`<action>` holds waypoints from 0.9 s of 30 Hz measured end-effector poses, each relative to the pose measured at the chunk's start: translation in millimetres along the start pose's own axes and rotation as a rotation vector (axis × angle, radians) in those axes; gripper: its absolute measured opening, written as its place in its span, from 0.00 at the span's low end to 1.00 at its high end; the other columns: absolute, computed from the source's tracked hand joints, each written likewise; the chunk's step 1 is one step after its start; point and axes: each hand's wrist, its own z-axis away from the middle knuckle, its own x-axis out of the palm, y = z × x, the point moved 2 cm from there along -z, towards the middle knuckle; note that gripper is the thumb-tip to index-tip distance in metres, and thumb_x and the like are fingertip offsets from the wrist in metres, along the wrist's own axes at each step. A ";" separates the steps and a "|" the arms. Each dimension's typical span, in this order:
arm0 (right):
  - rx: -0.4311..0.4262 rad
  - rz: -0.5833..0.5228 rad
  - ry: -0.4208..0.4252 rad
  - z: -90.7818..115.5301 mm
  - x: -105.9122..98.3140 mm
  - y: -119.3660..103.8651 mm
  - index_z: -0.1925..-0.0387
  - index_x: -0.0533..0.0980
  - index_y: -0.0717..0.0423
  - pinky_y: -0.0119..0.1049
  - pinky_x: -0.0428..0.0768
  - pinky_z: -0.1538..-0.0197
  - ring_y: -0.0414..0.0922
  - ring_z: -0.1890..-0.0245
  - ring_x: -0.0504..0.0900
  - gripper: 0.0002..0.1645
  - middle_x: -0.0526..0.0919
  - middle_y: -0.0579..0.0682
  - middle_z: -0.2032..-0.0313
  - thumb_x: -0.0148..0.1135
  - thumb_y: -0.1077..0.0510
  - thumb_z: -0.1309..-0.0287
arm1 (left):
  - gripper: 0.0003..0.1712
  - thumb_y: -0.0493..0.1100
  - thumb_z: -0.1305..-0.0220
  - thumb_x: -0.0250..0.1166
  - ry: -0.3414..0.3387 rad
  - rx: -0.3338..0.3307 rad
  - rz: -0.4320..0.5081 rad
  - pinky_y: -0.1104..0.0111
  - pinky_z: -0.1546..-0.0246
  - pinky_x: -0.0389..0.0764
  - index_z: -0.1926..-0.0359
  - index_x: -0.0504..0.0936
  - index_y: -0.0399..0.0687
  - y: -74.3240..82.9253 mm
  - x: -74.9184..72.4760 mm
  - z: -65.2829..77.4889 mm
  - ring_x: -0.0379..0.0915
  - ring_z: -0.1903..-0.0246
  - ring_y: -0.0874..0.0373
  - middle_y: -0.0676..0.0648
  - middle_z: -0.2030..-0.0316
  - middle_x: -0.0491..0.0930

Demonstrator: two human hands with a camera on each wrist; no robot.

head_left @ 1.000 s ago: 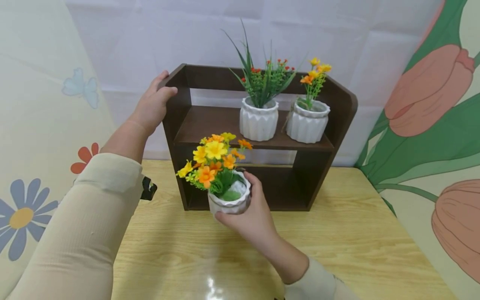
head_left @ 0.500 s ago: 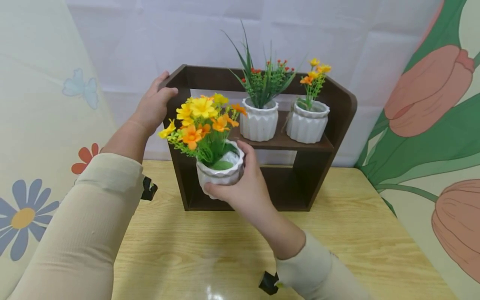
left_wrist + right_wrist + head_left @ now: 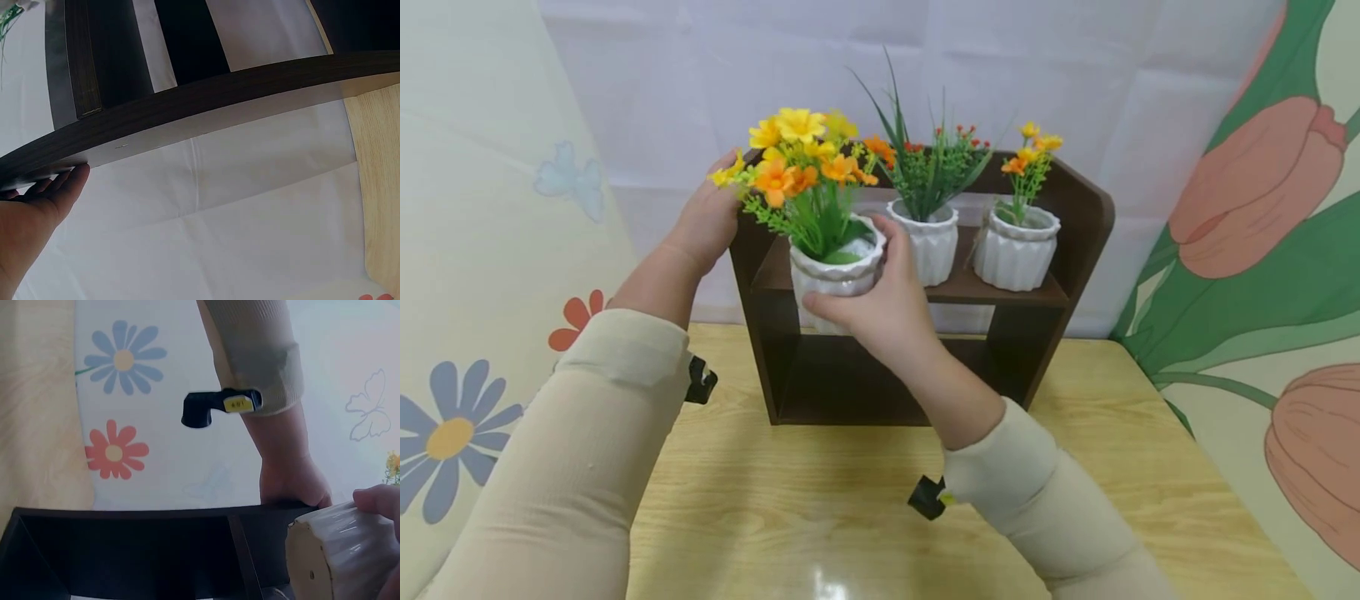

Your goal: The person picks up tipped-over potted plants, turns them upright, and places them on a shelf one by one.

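Observation:
My right hand (image 3: 895, 304) grips a white fluted flowerpot (image 3: 827, 279) by its side, thumb in front. Yellow and orange flowers (image 3: 797, 162) stand in it. This pot is held in front of the left part of a dark brown two-tier shelf (image 3: 763, 350). In the right wrist view, the underside of the flowerpot (image 3: 307, 569) shows, clear of any surface. My left hand (image 3: 703, 221) holds the upper edge of the shelf's left side panel; the flowers partly cover its fingers. In the left wrist view, fingers of the left hand (image 3: 37, 215) touch that panel's outer face.
On the upper tier stand a white pot of grass and red blooms (image 3: 934, 250) and another white pot of orange-yellow flowers (image 3: 1017, 250). The shelf rests on a wooden table (image 3: 820, 492). White cloth (image 3: 647, 75) hangs behind; painted walls flank both sides.
My right hand has raised the flowerpot from before the lower tier to about the upper tier's height, slightly leftward. My left hand has stayed on the side panel.

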 end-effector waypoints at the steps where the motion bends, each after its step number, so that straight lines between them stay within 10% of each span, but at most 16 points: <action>1: -0.004 0.005 0.010 -4.2 0.5 -1.5 0.29 0.52 0.43 0.43 0.73 0.38 0.45 0.39 0.71 0.64 0.67 0.47 0.37 0.82 0.57 0.63 | 0.36 0.54 0.26 0.36 0.007 -0.006 -0.009 0.56 0.24 0.43 0.21 0.42 0.52 0.0 0.1 0.2 0.37 0.23 0.51 0.48 0.21 0.41; 27: 0.070 0.215 0.118 -73.3 34.3 -0.6 0.27 0.51 0.45 0.45 0.72 0.35 0.48 0.34 0.68 0.63 0.66 0.50 0.32 0.79 0.47 0.59 | 0.40 0.55 0.29 0.41 -0.027 -0.047 0.137 0.50 0.24 0.40 0.21 0.37 0.61 0.8 0.5 0.2 0.32 0.22 0.51 0.54 0.21 0.40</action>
